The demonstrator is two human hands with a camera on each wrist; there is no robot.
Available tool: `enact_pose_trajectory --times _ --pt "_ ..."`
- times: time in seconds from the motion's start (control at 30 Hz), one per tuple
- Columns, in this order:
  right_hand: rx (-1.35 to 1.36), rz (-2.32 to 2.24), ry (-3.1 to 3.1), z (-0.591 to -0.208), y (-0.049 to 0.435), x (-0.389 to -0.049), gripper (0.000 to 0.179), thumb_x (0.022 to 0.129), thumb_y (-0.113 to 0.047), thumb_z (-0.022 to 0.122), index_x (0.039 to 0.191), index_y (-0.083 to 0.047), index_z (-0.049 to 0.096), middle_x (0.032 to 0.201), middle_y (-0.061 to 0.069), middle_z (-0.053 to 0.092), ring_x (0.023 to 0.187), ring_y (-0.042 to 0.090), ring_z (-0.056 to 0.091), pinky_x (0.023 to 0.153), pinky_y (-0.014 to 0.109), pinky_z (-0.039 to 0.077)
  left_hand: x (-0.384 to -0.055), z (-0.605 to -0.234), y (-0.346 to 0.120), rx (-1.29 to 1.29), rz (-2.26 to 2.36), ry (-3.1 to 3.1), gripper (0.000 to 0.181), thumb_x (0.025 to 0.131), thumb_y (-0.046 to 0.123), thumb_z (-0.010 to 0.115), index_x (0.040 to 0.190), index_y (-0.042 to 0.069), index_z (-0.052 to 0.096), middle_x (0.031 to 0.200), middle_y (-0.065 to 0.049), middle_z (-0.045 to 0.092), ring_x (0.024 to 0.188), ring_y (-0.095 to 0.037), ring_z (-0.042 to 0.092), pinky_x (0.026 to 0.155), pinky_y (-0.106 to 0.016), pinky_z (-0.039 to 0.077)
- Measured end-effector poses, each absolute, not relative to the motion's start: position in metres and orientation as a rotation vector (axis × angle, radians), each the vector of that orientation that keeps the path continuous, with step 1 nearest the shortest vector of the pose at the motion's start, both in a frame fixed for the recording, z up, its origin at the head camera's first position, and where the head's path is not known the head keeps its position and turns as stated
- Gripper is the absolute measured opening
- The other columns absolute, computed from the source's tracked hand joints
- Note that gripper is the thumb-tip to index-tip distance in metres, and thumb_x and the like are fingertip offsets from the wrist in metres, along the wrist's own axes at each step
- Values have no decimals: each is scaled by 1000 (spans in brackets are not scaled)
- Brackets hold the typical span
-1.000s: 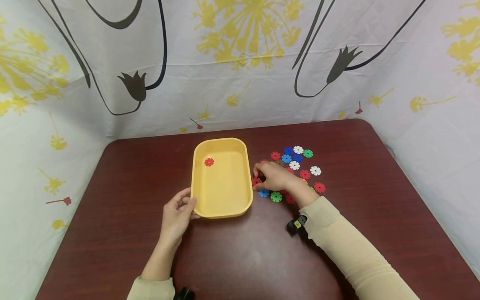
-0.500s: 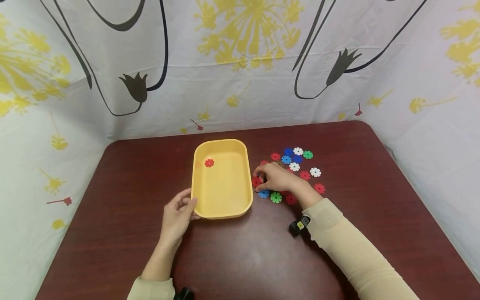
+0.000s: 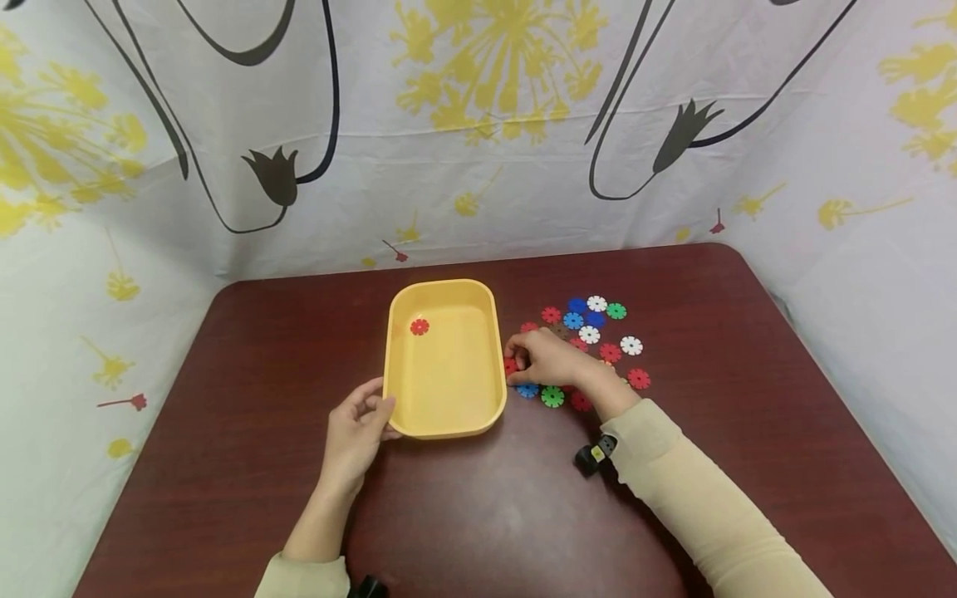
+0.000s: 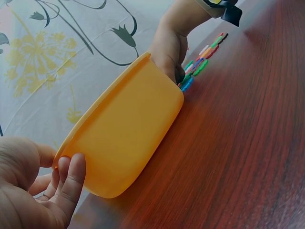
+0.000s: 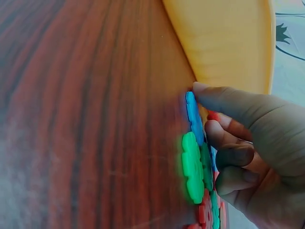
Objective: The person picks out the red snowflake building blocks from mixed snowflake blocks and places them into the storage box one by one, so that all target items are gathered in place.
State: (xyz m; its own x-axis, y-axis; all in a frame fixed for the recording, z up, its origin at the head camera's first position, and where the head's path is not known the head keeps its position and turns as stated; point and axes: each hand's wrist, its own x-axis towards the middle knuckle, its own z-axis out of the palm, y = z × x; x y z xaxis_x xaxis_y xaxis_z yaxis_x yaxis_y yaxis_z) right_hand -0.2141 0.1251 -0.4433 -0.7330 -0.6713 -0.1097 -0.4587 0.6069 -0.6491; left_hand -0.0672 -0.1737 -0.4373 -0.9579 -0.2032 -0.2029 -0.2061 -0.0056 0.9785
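My left hand (image 3: 353, 436) grips the near left corner of the yellow plastic tray (image 3: 446, 404), thumb at the rim and fingers against the outer wall (image 4: 124, 138). A single red interlocking disc (image 3: 419, 327) lies inside the tray. Just outside the tray's right side, my right hand (image 3: 552, 359) pinches another red interlocking disc (image 3: 511, 366) between thumb and fingers, low over the table. In the right wrist view most of that disc is hidden behind the fingers. Beside the thumb lie a blue disc (image 5: 193, 117) and a green disc (image 5: 192, 167).
Several loose discs, such as a white disc (image 3: 631, 345) and a red disc (image 3: 639, 379), spread right of the tray and partly under the right hand. The dark red table (image 3: 478, 515) meets a patterned cloth (image 3: 523, 199) at the back.
The right fingers have closed in slightly around the red disc beside the tray. The left hand and tray hold their place; the whole view has shifted a little.
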Motion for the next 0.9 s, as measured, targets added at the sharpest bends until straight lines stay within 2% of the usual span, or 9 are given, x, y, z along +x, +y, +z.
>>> enact_pose_trajectory --times 0.23,0.53,0.9 --pt "-863 -944 2592 -441 133 -215 31 85 -25 85 103 -5 68 77 -1 59 65 13 53 63 28 50 -67 -437 -173 -460 2179 2217 39 99 3 63 137 1 56 96 -13 57 71 -16 68 64 -29 63" --pt "-777 -1144 2642 -433 138 -217 29 87 -22 82 106 -5 67 84 2 62 67 15 56 60 27 52 -67 -438 -173 -473 2175 2214 39 99 4 64 137 1 57 96 -14 57 71 -16 68 64 -29 63" --pt "-713 -1293 2671 -415 132 -220 33 88 -23 82 112 -4 67 93 7 66 84 20 63 74 34 60 -66 -438 -173 -460 2187 2215 39 99 3 63 138 1 56 96 -13 57 73 -18 69 64 -29 63"
